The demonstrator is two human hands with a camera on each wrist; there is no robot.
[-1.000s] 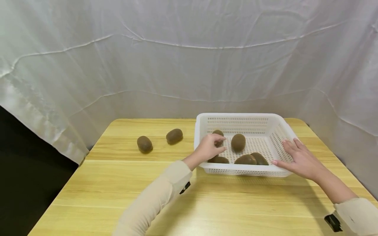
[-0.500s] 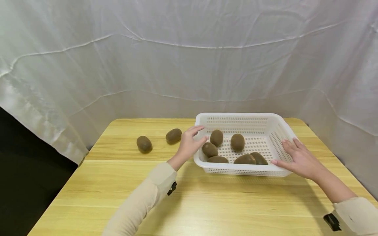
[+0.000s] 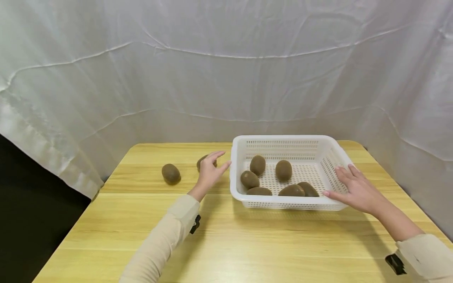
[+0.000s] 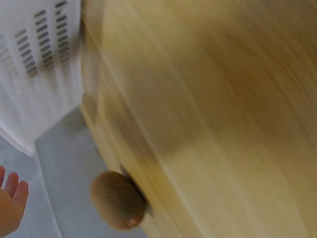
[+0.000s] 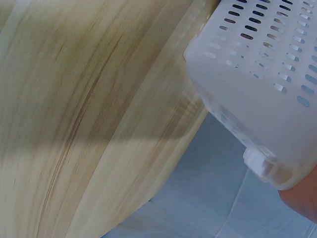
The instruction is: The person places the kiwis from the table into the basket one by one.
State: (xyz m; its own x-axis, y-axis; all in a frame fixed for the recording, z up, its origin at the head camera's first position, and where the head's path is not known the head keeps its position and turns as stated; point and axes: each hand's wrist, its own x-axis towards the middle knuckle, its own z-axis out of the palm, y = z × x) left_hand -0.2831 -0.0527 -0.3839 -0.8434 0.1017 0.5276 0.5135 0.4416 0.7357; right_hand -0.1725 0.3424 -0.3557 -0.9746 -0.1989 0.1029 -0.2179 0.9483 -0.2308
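Note:
My left hand (image 3: pixel 209 173) is above the table left of the basket, thumb and fingers spread apart with nothing between them. Partly behind it sits a kiwi (image 3: pixel 200 162), seen whole in the left wrist view as a fuzzy brown kiwi (image 4: pixel 118 200). Another kiwi (image 3: pixel 171 174) lies farther left. My right hand (image 3: pixel 357 192) rests on the right rim of a white perforated plastic basket (image 3: pixel 283 137), its fingers fairly straight and thumb at the front corner. Inside are several kiwis (image 3: pixel 283 171), some partly hidden by the front wall.
The wooden table (image 3: pixel 247 243) stretches in front of the basket and to its left. A pale grey curtain (image 3: pixel 226 86) hangs behind and at the sides. A dark area (image 3: pixel 32 212) lies beyond the table's left edge.
My left hand has come out of the basket, leaving a kiwi there, and moved left toward the kiwi on the table. My right hand has stayed at the basket's right side.

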